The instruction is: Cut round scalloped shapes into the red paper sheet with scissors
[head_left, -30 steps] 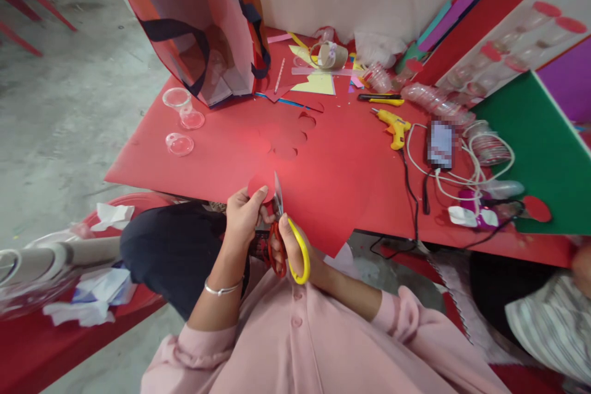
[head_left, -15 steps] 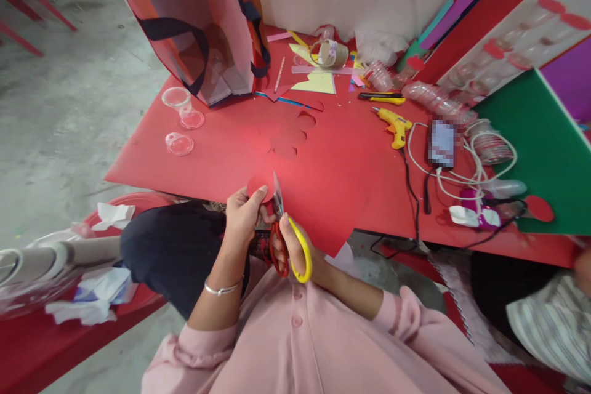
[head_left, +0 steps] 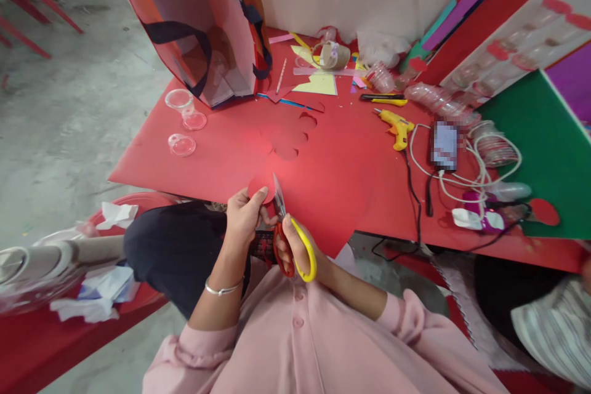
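Note:
My left hand (head_left: pixel 244 212) pinches a round piece of red paper (head_left: pixel 259 189) between thumb and fingers at the table's near edge. Closed around the handles of a pair of scissors (head_left: pixel 305 252) is my right hand (head_left: pixel 293 243); one loop is yellow, the other red. The scissor blades point away from me, right beside the paper disc's right edge. Whether they touch the disc I cannot tell. Beyond my hands, a red sheet with round cut-outs (head_left: pixel 290 135) lies on the red tabletop (head_left: pixel 152 160).
A yellow glue gun (head_left: pixel 394 128), a utility knife (head_left: pixel 383 98) and a phone (head_left: pixel 444 144) with white cable lie to the right. Clear plastic lids (head_left: pixel 182 144) are at left, near a large open bag (head_left: pixel 221 31). Another person's striped sleeve (head_left: pixel 554 320) shows at lower right.
Both hands keep their grips on the disc and the scissors, almost in place. The whole view has shifted slightly; the scissor handles sit a touch further right.

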`<control>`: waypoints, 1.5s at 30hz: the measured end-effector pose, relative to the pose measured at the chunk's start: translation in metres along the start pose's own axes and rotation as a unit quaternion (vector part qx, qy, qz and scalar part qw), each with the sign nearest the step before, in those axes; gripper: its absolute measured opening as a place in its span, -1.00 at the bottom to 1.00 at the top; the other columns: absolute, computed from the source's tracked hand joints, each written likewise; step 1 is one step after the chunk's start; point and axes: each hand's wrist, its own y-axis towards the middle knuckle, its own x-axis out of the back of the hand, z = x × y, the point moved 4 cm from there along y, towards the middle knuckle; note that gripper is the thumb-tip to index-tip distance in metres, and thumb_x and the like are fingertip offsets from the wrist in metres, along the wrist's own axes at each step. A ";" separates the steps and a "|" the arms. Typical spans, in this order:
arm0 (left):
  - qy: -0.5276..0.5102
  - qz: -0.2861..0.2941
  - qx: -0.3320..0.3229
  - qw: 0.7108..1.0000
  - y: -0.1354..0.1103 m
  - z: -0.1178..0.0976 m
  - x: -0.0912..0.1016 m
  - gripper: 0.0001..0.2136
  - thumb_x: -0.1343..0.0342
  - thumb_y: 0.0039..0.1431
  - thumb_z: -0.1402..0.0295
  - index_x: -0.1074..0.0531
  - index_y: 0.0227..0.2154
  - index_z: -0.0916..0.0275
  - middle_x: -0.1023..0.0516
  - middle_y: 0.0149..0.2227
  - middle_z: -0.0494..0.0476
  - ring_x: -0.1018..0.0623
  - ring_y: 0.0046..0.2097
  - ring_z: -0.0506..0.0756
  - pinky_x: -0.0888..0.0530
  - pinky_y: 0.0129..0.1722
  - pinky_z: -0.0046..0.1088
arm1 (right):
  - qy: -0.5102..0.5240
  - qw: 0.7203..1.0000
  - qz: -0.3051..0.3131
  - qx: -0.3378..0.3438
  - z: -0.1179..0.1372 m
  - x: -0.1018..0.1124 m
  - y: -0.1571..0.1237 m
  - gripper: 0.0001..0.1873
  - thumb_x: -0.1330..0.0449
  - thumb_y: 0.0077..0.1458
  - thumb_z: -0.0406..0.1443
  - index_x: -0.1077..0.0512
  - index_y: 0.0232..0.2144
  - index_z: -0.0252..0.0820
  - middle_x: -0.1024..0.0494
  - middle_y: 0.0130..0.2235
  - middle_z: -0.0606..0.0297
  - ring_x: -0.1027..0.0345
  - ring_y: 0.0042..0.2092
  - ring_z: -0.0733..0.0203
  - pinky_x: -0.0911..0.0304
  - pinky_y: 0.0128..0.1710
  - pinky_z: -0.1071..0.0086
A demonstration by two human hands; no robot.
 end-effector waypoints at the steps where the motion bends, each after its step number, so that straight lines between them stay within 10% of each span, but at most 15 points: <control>1: 0.002 0.001 0.001 1.000 0.000 0.000 0.000 -0.65 -0.40 0.11 0.07 -0.42 -0.52 0.17 -0.43 -0.75 0.01 -0.25 -0.77 -0.06 -0.07 -0.71 -0.57 | 0.002 1.000 0.001 0.003 0.000 0.000 0.001 -0.14 -0.11 0.27 0.52 -0.45 0.06 -0.05 -0.28 -0.50 0.58 -0.09 -0.66 0.36 -0.20 -0.72 0.48; 45: 0.006 0.001 -0.006 1.000 0.002 0.003 0.001 -0.61 -0.42 0.12 0.02 -0.42 -0.51 0.16 -0.41 -0.77 -0.01 -0.18 -0.78 -0.08 -0.04 -0.72 -0.58 | -0.047 0.998 0.040 -0.015 0.027 0.018 -0.001 -0.06 -0.14 0.16 0.59 -0.46 0.00 -0.08 -0.18 -0.54 0.60 0.05 -0.66 0.37 -0.04 -0.74 0.45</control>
